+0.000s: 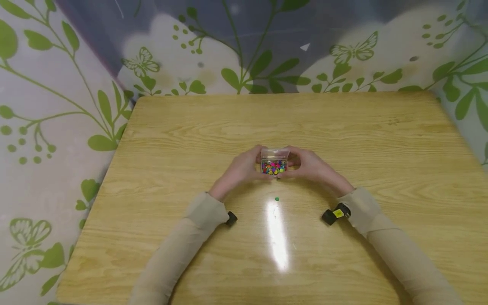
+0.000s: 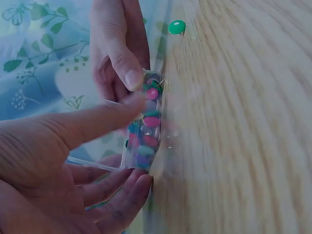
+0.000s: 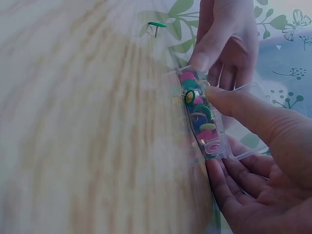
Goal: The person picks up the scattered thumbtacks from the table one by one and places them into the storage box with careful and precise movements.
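Note:
A small clear plastic box [image 1: 274,151] full of colourful thumbtacks [image 1: 273,166] sits at the middle of the table, its hinged lid [image 3: 248,141] raised on the far side. From the left, my left hand [image 1: 244,165] grips it, thumb at the front and fingers behind. My right hand [image 1: 310,164] holds the opposite end in the same way. Just in front of the box lies one tack [image 3: 189,97], close to my right thumb. Nearer to me a green thumbtack [image 1: 277,198] stands apart on the table; its pin shows in the right wrist view.
The wood-grain table [image 1: 183,127] meets patterned green-leaf walls [image 1: 87,84] at the back and left. A bright light reflection [image 1: 277,237] falls on the tabletop between my forearms. Black wrist cameras [image 1: 335,214] hang at both sleeve cuffs.

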Motion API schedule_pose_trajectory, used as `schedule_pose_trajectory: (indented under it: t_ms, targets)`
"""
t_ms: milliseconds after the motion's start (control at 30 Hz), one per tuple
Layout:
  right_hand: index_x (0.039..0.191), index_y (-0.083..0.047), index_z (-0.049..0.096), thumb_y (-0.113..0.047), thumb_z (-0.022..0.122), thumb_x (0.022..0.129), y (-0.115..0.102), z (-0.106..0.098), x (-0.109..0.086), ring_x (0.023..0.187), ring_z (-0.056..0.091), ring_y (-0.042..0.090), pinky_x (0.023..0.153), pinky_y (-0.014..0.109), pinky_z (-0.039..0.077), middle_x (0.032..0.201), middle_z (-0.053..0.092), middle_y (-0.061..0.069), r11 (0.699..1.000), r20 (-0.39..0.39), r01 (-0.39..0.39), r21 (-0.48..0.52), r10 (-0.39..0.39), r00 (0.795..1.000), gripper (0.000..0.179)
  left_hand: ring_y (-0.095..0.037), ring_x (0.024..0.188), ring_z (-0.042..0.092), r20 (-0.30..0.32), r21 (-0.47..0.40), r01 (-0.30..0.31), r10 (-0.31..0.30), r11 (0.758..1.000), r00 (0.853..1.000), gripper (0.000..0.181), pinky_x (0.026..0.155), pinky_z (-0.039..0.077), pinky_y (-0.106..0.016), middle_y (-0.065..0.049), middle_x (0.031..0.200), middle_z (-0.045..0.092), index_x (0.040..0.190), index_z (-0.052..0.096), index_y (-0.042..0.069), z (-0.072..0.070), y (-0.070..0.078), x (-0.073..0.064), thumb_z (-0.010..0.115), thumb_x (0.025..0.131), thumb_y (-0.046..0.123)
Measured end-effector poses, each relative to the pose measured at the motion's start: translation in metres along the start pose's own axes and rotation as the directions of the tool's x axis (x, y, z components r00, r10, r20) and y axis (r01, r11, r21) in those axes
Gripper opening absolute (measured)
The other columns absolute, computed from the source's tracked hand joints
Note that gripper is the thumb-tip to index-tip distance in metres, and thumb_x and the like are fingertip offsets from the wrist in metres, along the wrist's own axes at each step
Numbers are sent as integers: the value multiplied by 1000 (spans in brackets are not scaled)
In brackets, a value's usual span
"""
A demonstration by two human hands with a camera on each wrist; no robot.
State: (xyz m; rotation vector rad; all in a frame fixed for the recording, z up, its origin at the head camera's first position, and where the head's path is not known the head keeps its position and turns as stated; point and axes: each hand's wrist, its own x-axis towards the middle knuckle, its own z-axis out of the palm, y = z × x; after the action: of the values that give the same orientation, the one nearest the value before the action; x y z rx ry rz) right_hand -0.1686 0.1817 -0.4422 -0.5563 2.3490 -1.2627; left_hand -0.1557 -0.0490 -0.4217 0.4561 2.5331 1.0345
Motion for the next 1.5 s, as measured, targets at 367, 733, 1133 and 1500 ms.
schedule_pose_trajectory:
  t_ms: [367,733,1133,1500]
  targets:
    - [141,-7,51,-18,85,83,-4,0,-1,116,63,35,105,52,48,126,65,18,998,-4,21,-55,-21,1000,67,-25,111,63,-6,34,21,-21,999,1000,64,98,50,-43,-7,120,68,128,58,13,-3,-3,1,92,75,23]
    - [106,-6,63,-19,76,93,-28,-12,-58,103,65,30,91,48,54,105,69,9,934,-246,46,-356,-140,959,23,-21,98,59,11,93,49,-50,994,999,60,86,51,-36,-3,111,62,120,56,14,-2,-1,4,91,75,32]
    - [95,-10,73,-14,86,79,-40,38,-49,86,66,18,78,37,57,92,73,0,733,71,340,-589,-371,926,21,-21,94,59,17,124,49,-52,991,999,59,80,51,-34,-2,107,62,116,56,15,-4,-3,6,92,74,34]
    - [83,-18,73,-7,79,86,-42,48,-41,75,63,6,69,29,55,84,71,-9,764,96,318,-561,-322,942,13,-24,106,62,17,127,57,-60,990,998,62,89,53,-38,-6,117,66,122,57,14,-5,-2,4,91,74,33]
